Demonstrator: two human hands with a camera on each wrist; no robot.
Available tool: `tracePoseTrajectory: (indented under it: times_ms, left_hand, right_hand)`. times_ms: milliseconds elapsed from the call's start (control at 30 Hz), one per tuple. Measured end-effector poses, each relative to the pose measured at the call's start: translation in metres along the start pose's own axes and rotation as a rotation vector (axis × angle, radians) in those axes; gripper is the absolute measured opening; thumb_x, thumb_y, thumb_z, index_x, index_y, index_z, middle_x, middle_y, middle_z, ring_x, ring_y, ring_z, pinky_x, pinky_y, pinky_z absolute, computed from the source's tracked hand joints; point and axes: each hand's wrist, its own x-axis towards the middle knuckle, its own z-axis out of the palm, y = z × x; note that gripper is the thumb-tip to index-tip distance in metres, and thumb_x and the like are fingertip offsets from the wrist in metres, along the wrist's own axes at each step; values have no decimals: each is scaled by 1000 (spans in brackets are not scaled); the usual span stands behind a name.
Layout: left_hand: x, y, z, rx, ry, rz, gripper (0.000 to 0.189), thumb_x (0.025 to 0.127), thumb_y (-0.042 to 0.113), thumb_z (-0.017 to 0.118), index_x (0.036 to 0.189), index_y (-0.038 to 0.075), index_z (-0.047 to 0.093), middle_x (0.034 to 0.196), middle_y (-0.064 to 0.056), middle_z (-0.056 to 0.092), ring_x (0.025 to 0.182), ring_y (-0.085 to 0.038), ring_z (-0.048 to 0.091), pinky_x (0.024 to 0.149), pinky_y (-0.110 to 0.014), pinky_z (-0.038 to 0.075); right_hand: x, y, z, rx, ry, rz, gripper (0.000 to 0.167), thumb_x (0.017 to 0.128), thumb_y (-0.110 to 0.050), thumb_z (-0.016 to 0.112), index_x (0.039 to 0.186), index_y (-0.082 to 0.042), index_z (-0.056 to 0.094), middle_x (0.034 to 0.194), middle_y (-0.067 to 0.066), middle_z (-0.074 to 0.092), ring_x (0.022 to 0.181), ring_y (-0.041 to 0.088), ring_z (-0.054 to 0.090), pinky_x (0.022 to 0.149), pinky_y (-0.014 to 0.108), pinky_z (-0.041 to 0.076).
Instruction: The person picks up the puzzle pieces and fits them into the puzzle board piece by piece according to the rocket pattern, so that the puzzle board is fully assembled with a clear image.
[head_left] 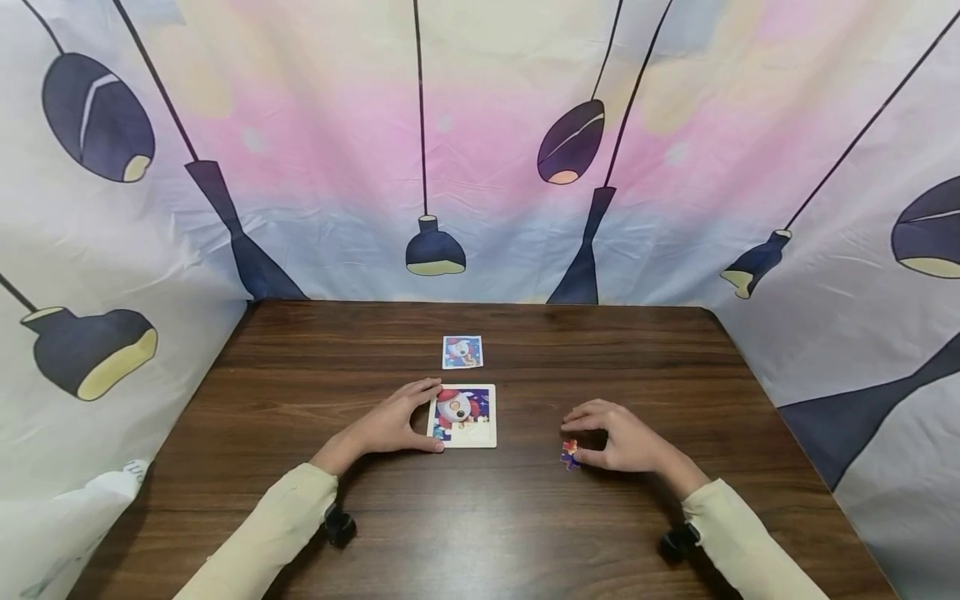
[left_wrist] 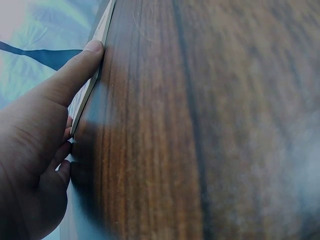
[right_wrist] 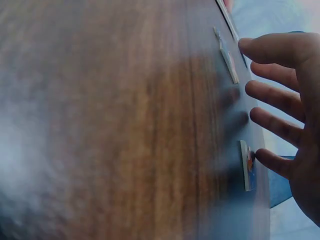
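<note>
A square picture puzzle board [head_left: 483, 437] with a pale frame lies on the table, a cartoon figure filling much of it and a bare pale patch at its lower part. My left hand [head_left: 386, 425] holds its left side, thumb at the near corner and fingers at the far one. To the right, my right hand [head_left: 626, 440] hovers low with fingers spread and nothing between them. Close to its thumb lies a small red and purple puzzle piece [head_left: 571, 455]. Another flat piece [right_wrist: 247, 166] shows by the little finger in the right wrist view; the hand hides it from the head view.
Beyond the board lies a small printed picture card [head_left: 462, 352] with a similar cartoon. The brown wooden table [head_left: 480, 533] is bordered by a hanging cloth [head_left: 495, 150] printed with lamps. White crumpled material [head_left: 112, 492] overlaps the table's left edge.
</note>
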Motion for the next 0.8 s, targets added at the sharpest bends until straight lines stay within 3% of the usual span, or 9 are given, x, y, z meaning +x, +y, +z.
tracePoseTrajectory:
  times_ms: [267,500,800]
  left_hand:
    - [0,0,-1,5,0,-9,109,76,65,82,160,11,36,167,-10,27,154,-33,23,116,-59,32]
    - [0,2,0,0,2,1,109,77,64,81,159,9,37,167,-11,28,154,-35,24,116,-60,32]
    - [-1,2,-1,-5,-1,0,108,78,64,81,160,9,36,167,-11,27,154,-34,23,116,-60,31]
  right_hand:
    - [0,2,2,-12,-36,-31,41,85,-30,81,125,-21,76,129,-6,65,123,21,57,101,54,47]
    - [-1,0,2,2,-53,-9,35,86,-31,81,121,-25,78,129,-5,63,123,20,55,102,57,43]
    - [5,-4,11,-97,66,4,17,91,-40,79,96,-25,79,115,-6,70,108,15,63,91,42,54]
